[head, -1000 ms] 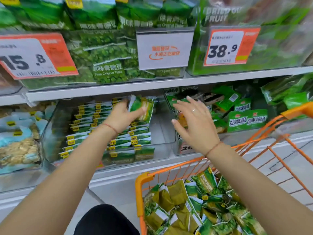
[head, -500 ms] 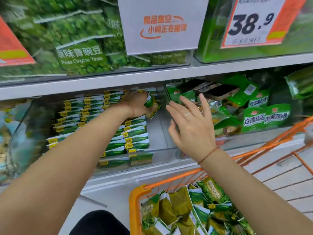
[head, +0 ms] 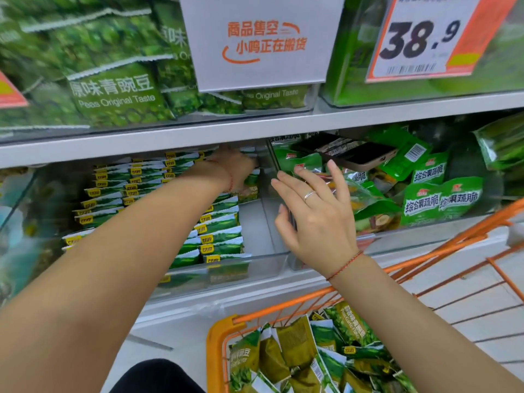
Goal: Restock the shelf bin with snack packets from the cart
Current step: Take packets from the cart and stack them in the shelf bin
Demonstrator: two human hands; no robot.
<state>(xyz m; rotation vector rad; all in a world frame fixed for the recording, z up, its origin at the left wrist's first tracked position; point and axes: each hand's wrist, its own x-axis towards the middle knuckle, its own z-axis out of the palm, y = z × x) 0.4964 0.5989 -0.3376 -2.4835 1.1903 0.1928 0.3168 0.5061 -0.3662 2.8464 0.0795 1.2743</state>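
Shelf: clear shelf bin [head: 255, 259], part-filled.
Left hand [head: 236, 168]: I place a snack packet [head: 251, 185] deep; grip unclear.
Right hand [head: 314, 214]: fingers spread, steadying.
Next: I fetch from cart [head: 218, 336].

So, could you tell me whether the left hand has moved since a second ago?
Yes. The left hand has gone deeper into the clear bin, toward its back.
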